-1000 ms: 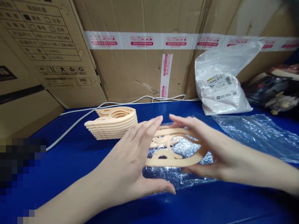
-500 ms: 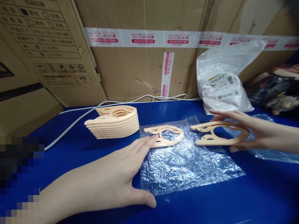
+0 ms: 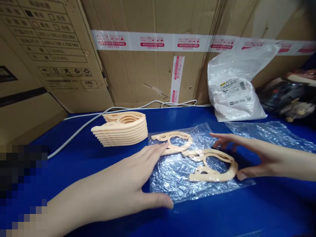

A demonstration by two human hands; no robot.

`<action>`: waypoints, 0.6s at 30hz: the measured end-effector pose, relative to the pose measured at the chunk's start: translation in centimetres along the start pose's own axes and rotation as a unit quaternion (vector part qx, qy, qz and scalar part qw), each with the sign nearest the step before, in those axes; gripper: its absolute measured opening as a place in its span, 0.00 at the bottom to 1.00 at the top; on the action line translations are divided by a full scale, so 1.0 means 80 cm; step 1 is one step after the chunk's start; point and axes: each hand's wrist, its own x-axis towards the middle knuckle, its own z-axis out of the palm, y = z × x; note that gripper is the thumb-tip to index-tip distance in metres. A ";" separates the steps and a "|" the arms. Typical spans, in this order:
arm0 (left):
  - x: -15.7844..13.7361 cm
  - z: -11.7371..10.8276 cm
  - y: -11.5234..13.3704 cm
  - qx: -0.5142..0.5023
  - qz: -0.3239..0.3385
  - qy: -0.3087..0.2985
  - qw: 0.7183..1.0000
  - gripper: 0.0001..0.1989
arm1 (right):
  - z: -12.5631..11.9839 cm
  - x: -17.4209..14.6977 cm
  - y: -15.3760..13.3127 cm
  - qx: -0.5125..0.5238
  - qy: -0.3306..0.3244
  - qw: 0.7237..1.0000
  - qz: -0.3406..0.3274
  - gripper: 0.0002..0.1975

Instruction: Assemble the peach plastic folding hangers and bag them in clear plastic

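Observation:
A clear plastic bag (image 3: 168, 184) lies on the blue surface. At its far side is one beige folding hanger (image 3: 184, 134), partly under my left fingers. My left hand (image 3: 123, 177) is open and stretched out, fingertips resting on that hanger and thumb over the bag's near edge. A second beige folding hanger (image 3: 209, 178) lies nearer, over the bag; whether it is inside the plastic I cannot tell. Just right of its rounded end is my right hand (image 3: 256, 154), fingers apart and holding nothing, with the thumb close to the hanger's edge.
A neat stack of beige hangers (image 3: 123, 133) stands at the left. Behind it a white cable (image 3: 84, 128) runs along cardboard boxes (image 3: 138, 75). A white labelled bag (image 3: 237, 98) stands at the back right, with another clear plastic bag (image 3: 278, 131) before it.
My right hand has brought the second hanger left and down onto the bag and let go of it. My left hand has stayed nearly in place.

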 end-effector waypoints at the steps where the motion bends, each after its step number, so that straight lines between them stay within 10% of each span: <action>1: 0.001 0.000 0.000 -0.003 0.003 0.011 1.000 0.46 | -0.002 0.000 0.001 -0.003 -0.002 1.000 0.005 0.42; 18: 0.004 0.005 -0.002 -0.016 0.043 0.058 0.997 0.43 | 0.042 0.041 -0.043 0.033 0.047 0.988 -0.144 0.34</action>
